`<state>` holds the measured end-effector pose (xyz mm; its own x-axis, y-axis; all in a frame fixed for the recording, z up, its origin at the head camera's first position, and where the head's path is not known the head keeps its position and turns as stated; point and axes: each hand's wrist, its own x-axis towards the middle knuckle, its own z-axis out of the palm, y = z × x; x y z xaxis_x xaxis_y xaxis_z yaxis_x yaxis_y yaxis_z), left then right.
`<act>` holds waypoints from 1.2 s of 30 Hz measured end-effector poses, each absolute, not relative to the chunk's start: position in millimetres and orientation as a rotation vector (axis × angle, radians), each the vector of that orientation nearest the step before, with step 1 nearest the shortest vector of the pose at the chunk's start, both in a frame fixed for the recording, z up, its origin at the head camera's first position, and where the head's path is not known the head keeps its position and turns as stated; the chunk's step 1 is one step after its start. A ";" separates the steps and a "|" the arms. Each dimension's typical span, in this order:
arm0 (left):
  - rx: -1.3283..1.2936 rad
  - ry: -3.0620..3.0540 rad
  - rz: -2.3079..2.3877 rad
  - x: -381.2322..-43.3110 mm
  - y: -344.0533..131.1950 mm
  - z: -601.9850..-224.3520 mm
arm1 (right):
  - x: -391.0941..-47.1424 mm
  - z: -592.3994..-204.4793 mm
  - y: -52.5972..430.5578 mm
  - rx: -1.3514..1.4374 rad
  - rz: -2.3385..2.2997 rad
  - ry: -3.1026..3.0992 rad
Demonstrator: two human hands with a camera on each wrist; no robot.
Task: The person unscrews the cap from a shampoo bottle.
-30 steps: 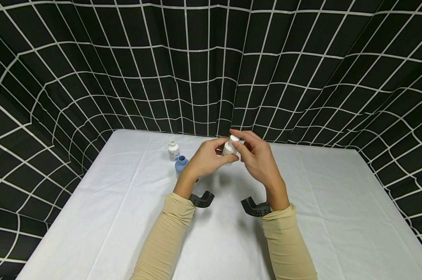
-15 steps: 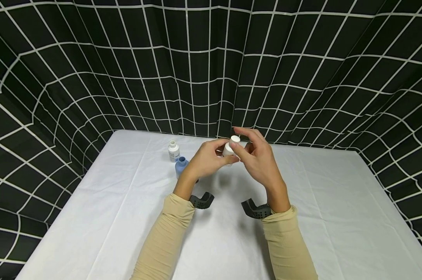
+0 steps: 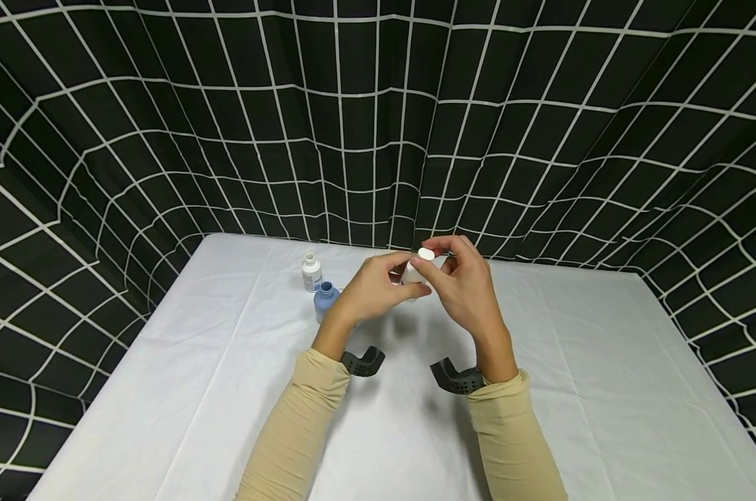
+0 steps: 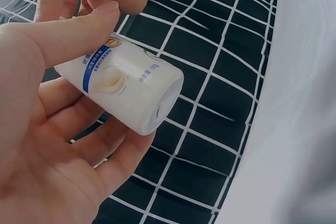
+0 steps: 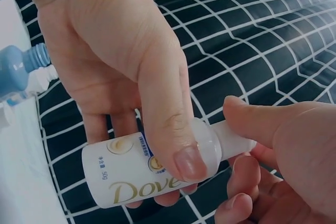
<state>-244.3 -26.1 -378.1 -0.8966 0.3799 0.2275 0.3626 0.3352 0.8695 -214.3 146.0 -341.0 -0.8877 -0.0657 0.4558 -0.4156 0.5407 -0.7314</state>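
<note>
My left hand [image 3: 378, 287] grips a small white Dove bottle [image 5: 123, 169] around its body, raised over the table. Its thumb lies across the label side, and the other fingers support it from behind. In the left wrist view the bottle [image 4: 128, 85] is tilted, base toward the lower right. My right hand [image 3: 464, 282] pinches the white cap [image 5: 224, 136] at the bottle's top between thumb and fingers. Seen from the head, the cap's flat top [image 3: 425, 253] shows between the right thumb and index finger. The right fingers partly hide the cap in the left wrist view.
Left of the hands stand a white bottle [image 3: 312, 273] and a blue bottle [image 3: 325, 302], both with uncapped necks. White cloth [image 3: 227, 390] covers the table. A black curtain with a white grid [image 3: 378, 118] hangs behind and at both sides.
The right index finger lifted off the cap half a second ago and is back against it now. Both hands and the bottle have shifted slightly toward the right and nearer the body.
</note>
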 end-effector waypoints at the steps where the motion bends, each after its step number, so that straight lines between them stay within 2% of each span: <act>1: 0.707 2.542 1.665 -244.3 -25.7 -378.1 | -214.3 -341.1 146.3 0.397 1.282 -2.408; 19: 0.646 2.532 1.685 -243.2 -29.9 -376.5 | -211.5 -340.8 148.3 0.602 1.326 -2.345; 36: 0.713 2.507 1.693 -243.1 -27.3 -377.6 | -213.3 -341.4 146.5 0.326 1.281 -2.421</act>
